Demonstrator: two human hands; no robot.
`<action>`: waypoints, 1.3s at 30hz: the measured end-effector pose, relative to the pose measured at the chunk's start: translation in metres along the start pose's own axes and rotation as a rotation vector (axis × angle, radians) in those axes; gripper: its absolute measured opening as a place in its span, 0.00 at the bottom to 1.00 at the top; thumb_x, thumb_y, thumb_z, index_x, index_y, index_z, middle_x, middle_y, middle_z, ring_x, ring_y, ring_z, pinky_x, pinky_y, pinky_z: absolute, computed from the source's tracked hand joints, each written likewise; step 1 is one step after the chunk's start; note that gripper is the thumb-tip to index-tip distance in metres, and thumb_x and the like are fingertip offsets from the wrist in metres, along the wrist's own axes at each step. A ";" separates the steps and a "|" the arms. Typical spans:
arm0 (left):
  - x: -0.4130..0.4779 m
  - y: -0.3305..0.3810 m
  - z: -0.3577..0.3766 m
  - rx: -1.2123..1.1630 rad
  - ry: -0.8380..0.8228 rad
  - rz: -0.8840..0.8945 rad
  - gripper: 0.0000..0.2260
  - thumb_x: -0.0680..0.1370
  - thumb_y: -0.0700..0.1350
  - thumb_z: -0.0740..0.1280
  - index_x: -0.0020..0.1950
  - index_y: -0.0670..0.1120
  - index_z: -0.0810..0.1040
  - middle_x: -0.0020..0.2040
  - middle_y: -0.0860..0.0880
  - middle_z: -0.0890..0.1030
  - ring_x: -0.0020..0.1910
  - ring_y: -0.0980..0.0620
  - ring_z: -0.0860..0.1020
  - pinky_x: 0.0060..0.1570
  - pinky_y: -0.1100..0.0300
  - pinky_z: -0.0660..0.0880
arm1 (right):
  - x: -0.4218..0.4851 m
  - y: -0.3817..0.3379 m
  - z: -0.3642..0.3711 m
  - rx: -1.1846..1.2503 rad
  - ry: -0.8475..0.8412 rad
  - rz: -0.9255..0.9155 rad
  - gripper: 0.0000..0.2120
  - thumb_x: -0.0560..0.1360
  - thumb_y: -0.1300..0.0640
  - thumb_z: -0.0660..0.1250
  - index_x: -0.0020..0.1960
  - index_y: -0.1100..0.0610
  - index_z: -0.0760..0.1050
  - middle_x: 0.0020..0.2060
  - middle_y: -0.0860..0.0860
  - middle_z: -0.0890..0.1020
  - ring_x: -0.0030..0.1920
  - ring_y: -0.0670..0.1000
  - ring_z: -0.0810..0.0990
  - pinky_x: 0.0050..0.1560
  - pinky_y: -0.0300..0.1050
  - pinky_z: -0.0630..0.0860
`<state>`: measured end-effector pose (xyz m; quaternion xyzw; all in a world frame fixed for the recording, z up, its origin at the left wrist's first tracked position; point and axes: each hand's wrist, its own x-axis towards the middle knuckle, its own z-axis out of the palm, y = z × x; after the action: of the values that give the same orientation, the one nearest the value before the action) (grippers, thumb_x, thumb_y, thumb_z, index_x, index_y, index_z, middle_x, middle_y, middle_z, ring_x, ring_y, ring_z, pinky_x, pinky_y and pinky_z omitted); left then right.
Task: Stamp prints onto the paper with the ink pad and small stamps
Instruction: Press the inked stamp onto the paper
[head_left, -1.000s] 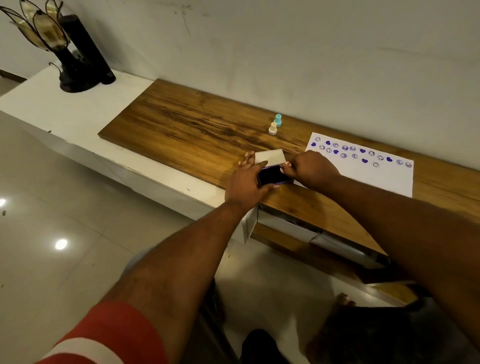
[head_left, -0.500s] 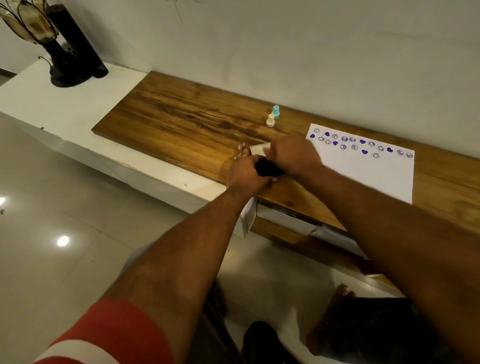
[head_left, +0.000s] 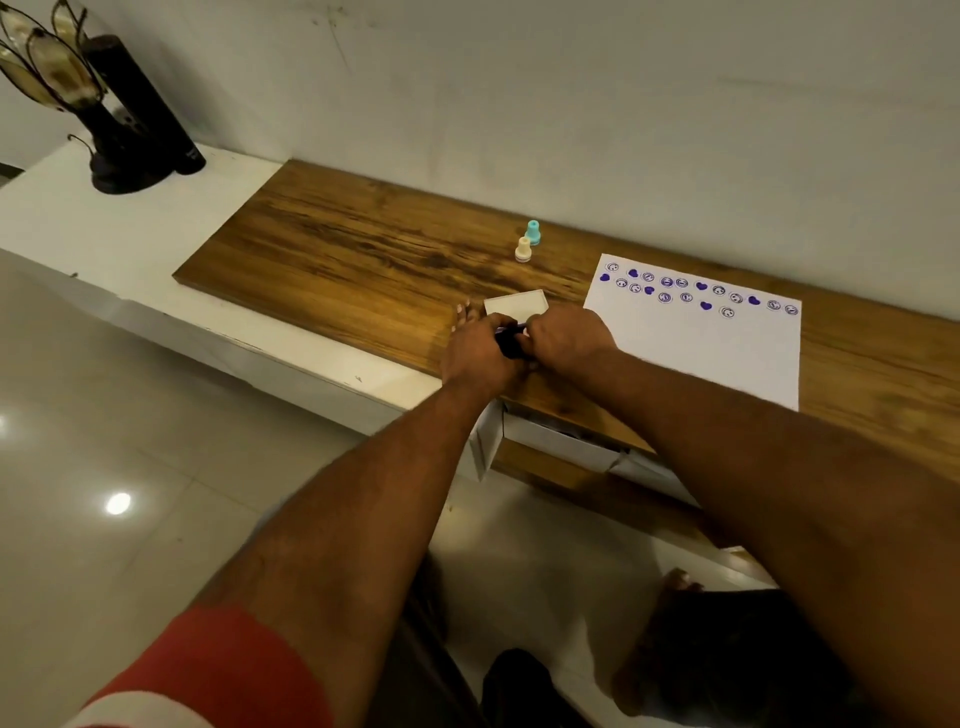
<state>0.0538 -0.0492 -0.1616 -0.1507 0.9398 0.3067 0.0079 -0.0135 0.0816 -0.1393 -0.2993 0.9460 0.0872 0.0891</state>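
A dark ink pad (head_left: 510, 344) lies on the wooden top near its front edge, with its white lid (head_left: 516, 303) open just behind it. My left hand (head_left: 475, 353) grips the pad's left side, fingertips spread on the wood. At the pad's right end, my right hand (head_left: 569, 336) has its fingers curled against it; anything inside the fist is hidden. To the right lies the white paper (head_left: 701, 353), with purple hearts and smiley prints along its far edge. A teal stamp (head_left: 533, 232) and a cream stamp (head_left: 523, 249) stand upright behind the pad.
The wooden top (head_left: 353, 260) sits on a white cabinet (head_left: 130, 244) against the wall. A dark lamp and a black cylinder (head_left: 137, 114) stand at the far left. Below the front edge are a white drawer front (head_left: 561, 441) and glossy floor tiles.
My right hand swept left over the pad and lid, then came back to the pad's right end. My left hand stayed on the pad. The camera view shifted slightly.
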 end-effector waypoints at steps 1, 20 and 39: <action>0.001 0.002 -0.002 0.015 -0.010 -0.005 0.33 0.69 0.60 0.81 0.72 0.52 0.78 0.81 0.43 0.66 0.83 0.43 0.54 0.77 0.45 0.63 | 0.000 0.000 -0.001 0.016 -0.011 0.003 0.20 0.83 0.42 0.61 0.60 0.56 0.79 0.52 0.55 0.84 0.49 0.54 0.82 0.47 0.44 0.75; 0.000 0.168 0.115 0.091 -0.017 0.505 0.33 0.78 0.69 0.66 0.78 0.53 0.72 0.82 0.47 0.65 0.82 0.47 0.60 0.79 0.47 0.61 | -0.099 0.252 0.042 0.533 0.278 0.522 0.24 0.81 0.46 0.63 0.37 0.63 0.80 0.34 0.63 0.79 0.37 0.62 0.76 0.37 0.50 0.69; 0.009 0.159 0.156 -0.034 -0.072 0.380 0.33 0.78 0.65 0.70 0.78 0.49 0.72 0.80 0.49 0.69 0.80 0.49 0.65 0.76 0.54 0.60 | -0.083 0.270 0.054 0.387 0.250 0.478 0.23 0.83 0.45 0.60 0.36 0.59 0.75 0.40 0.65 0.82 0.44 0.65 0.79 0.40 0.47 0.66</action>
<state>-0.0128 0.1610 -0.1978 0.0405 0.9451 0.3236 -0.0191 -0.0978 0.3565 -0.1431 -0.0550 0.9921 -0.1130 0.0045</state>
